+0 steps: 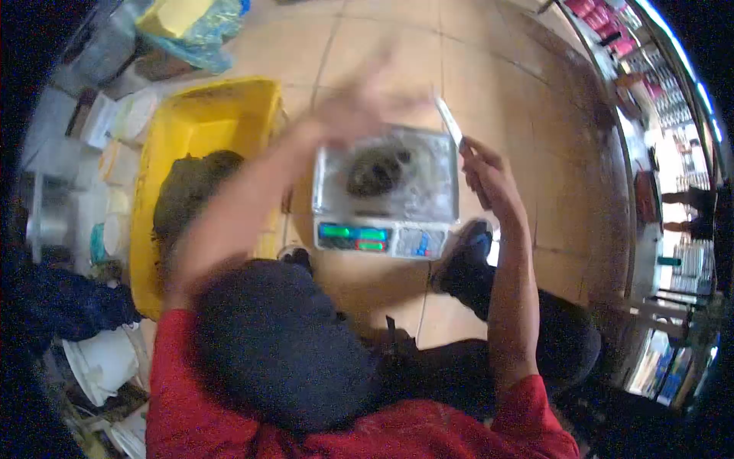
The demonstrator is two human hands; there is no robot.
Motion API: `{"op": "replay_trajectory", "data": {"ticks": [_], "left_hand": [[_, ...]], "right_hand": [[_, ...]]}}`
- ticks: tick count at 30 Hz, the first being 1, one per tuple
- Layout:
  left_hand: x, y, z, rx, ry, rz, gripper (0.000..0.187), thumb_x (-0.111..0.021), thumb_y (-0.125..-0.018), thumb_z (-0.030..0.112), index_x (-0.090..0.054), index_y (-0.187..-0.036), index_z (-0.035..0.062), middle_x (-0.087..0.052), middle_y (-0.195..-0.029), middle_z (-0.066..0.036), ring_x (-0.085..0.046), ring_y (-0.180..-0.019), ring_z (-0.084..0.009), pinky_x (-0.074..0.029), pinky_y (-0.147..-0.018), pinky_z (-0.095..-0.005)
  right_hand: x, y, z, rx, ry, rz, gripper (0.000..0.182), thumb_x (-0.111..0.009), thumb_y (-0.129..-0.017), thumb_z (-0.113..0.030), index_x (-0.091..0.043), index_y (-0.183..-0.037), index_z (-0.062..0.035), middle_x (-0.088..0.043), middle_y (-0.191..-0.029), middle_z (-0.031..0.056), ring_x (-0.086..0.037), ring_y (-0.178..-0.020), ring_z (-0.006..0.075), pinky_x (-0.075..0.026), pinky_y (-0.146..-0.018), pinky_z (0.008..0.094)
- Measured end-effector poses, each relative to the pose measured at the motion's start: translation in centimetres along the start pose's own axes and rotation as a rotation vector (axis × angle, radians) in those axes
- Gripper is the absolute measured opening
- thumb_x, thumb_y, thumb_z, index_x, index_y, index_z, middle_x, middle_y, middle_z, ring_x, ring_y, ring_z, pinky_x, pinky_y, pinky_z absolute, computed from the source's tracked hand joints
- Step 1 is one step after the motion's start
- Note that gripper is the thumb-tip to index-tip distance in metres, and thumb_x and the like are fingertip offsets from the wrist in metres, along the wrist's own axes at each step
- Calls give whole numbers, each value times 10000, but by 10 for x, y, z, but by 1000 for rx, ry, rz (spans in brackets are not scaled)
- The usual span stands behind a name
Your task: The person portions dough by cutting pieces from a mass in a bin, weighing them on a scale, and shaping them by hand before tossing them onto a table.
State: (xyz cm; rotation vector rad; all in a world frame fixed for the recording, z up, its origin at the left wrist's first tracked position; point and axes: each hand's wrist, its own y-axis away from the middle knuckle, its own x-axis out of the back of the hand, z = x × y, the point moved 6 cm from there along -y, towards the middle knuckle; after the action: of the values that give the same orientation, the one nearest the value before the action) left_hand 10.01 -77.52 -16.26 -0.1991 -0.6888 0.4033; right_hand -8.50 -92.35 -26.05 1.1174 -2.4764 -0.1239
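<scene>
My left hand [353,111] is blurred by motion above the far left part of a digital scale [417,243]. Its fingers look spread apart, with nothing visible in them. On the scale's wet metal pan [436,195] lies a dark greenish-brown lump [378,170], too smeared to name. Just right of the pan, my right hand [489,174] is closed around a knife [449,121], its pale blade pointing up and away. A yellow tub [264,96] stands on the left, holding a dark mass [187,187] partly hidden behind my left forearm.
Tiled floor [520,99] surrounds the scale. A blue plastic bag [210,42] with something yellow lies at the upper left. White containers [115,229] line the left side, and a white bucket [103,363] stands lower down. Shelves with goods [665,96] run along the right.
</scene>
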Motion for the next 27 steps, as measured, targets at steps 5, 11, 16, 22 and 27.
{"op": "replay_trajectory", "data": {"ticks": [5, 11, 16, 22, 27], "left_hand": [[71, -4, -8, 166, 54, 120, 635, -581, -856, 304, -313, -1351, 8, -417, -1280, -200, -412, -1192, -262, -356, -998, -350], [-22, 91, -151, 362, -302, 10, 567, -624, -808, 434, -514, -1223, 64, -534, -1199, -182, -504, -1136, -298, -421, -920, -416], [-81, 101, -151, 248, -325, 6, 450, -660, -785, 368, -576, -1118, 77, -568, -1067, -167, -547, -995, -308, -439, -871, -399], [-154, 84, -101, -59, -651, -160, 557, -601, -783, 307, -440, -1302, 188, -302, -1396, -148, -268, -1300, -310, -205, -966, -661], [-206, 72, -143, -249, -900, -93, 372, -498, -841, 307, -547, -1195, 200, -422, -1350, -83, -391, -1235, -279, -297, -910, -645]], "right_hand": [[-8, 15, -10, -50, 88, -33, 407, -571, -881, -305, -558, -1204, -58, -535, -713, 21, -456, -549, 67, -376, -465, 213], [-44, -2, 44, 222, 398, -81, 395, -581, -838, -263, -568, -1166, -44, -661, -870, 137, -618, -705, 182, -487, -657, 307], [-51, 5, 32, 85, 435, -121, 362, -587, -793, -144, -576, -1148, -73, -658, -917, 166, -656, -804, 297, -506, -716, 362], [-48, -13, 94, 85, 600, 109, 377, -540, -820, -130, -537, -1195, -88, -630, -1001, 190, -616, -903, 350, -488, -771, 377], [-76, 3, 133, 476, 910, 330, 191, -553, -752, -50, -584, -937, -9, -557, -933, 160, -533, -867, 303, -465, -729, 380]]}}
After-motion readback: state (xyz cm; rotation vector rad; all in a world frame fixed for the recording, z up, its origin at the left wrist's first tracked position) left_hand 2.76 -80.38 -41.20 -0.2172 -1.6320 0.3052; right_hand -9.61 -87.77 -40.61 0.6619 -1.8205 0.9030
